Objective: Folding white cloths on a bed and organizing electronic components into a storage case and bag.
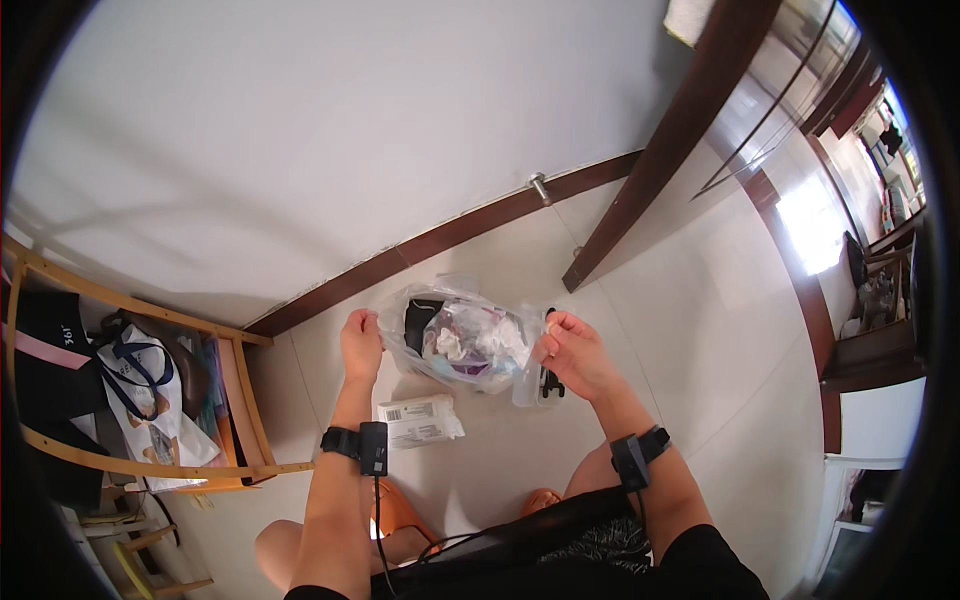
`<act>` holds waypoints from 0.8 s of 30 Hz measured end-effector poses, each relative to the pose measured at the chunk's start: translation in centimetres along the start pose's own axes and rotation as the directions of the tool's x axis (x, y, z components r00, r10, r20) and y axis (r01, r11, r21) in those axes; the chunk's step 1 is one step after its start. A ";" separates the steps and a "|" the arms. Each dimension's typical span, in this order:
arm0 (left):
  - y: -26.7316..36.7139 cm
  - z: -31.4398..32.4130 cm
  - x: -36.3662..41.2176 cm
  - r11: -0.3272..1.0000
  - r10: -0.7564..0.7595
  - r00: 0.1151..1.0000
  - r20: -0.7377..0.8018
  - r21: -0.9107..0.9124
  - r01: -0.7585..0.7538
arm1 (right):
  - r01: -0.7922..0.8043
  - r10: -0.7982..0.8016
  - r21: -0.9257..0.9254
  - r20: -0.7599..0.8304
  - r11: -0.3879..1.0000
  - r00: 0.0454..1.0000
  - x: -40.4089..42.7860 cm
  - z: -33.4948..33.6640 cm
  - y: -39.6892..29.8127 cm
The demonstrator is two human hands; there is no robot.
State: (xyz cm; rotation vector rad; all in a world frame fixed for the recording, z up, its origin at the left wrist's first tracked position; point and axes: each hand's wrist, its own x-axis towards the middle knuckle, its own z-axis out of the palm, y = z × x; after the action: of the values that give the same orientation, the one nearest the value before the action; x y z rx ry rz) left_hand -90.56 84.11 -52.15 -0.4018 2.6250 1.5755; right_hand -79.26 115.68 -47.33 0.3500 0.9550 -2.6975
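A clear plastic bag stands on the tiled floor before me, its mouth spread wide. My left hand pinches the bag's rim on the left side. On the opposite side, my right hand pinches the rim between thumb and fingers. Inside the bag lie crumpled white tissues, a black item and a purple scrap. Just below the bag rests a white soft package bearing print. Partly hidden beside my right hand is a black object, near a translucent plastic piece.
At the left stands a wooden rack holding bags, among them a white tote. A dark wooden door juts in at the upper right, near a metal doorstop. A brown skirting board edges the wall. Orange footwear shows below.
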 end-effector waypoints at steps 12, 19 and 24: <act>8.6 2.8 -2.5 0.785 0.106 0.908 0.406 -0.594 0.174 | 0.351 -0.360 0.134 0.052 0.927 0.931 -5.7 2.4 -7.0; 8.6 12.0 -5.4 0.750 0.091 0.693 0.715 -0.507 0.425 | 0.602 -0.568 0.058 -0.271 0.796 0.777 -10.5 -1.8 -9.1; 11.4 18.1 -8.0 0.733 0.148 0.586 0.797 -0.486 0.476 | 0.730 -0.668 0.038 -0.372 0.682 0.644 -14.7 -3.9 -10.4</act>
State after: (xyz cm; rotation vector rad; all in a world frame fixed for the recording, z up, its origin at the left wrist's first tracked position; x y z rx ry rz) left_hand -87.27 106.58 -49.55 0.0648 1.2402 1.9456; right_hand -68.29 128.38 -39.75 0.5841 1.1037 -3.5571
